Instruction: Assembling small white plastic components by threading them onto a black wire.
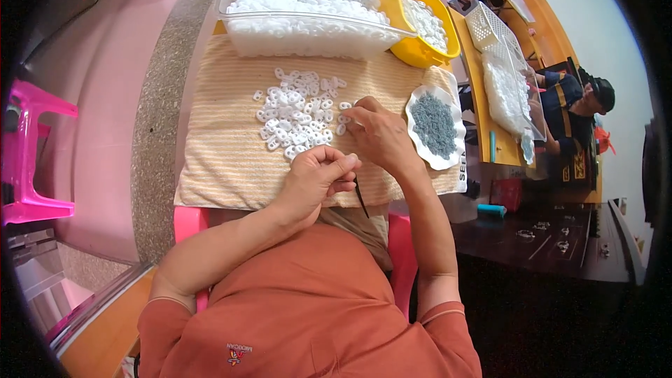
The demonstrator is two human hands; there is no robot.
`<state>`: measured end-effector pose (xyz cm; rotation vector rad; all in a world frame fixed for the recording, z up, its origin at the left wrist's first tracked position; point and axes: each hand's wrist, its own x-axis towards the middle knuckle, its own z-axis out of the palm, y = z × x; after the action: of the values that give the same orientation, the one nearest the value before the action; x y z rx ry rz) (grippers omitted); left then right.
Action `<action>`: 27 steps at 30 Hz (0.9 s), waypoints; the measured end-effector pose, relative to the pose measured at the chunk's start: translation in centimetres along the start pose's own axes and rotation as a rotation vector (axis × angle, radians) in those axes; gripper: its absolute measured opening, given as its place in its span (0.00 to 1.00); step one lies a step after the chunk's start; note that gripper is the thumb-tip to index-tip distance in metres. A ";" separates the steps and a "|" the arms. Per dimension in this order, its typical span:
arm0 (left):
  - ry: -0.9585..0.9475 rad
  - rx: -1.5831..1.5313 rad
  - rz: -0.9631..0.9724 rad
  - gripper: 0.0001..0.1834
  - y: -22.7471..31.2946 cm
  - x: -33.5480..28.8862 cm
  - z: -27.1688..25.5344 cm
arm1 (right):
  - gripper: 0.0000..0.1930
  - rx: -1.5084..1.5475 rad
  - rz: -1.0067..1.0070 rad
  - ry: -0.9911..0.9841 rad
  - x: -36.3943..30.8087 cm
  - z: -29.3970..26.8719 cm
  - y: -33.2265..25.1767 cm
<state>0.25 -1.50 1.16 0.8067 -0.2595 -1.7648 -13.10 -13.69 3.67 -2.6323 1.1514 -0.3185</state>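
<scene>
My left hand (pixel 318 176) is closed, with thumb and fingertips pinched together near the front of a striped towel. From the pinch a thin black pointed strip (pixel 361 199) hangs down toward my lap; its upper end is hidden. My right hand (pixel 383 134) is bent over the towel, fingertips drawn together at a few small white two-hole plastic pieces (pixel 342 119). How firmly they grip is partly hidden. Left of those fingers lies a loose pile of the same white pieces (pixel 290 115). Beside my right wrist stands a white scalloped dish (pixel 439 162) holding small grey-blue bits.
At the back of the towel (pixel 224 147) stands a large clear bin (pixel 301 38) full of white pieces, beside a yellow basin (pixel 423 59) holding more. A person (pixel 574 105) sits at another table on the right. A pink stool (pixel 38 147) stands on the left.
</scene>
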 end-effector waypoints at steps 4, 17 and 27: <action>0.003 -0.005 -0.005 0.05 0.0 0.0 -0.1 | 0.09 -0.005 -0.032 -0.019 -0.1 -0.1 0.1; 0.000 0.002 -0.013 0.05 -0.2 0.0 -0.1 | 0.09 -0.009 0.062 0.040 0.9 0.4 -0.4; 0.013 0.003 0.002 0.04 -0.4 0.1 -0.1 | 0.06 0.022 -0.036 0.041 1.2 0.6 -0.2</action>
<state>-0.03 -1.47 0.85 0.8195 -0.2546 -1.7573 -11.98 -14.40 3.29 -2.6410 1.1079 -0.3918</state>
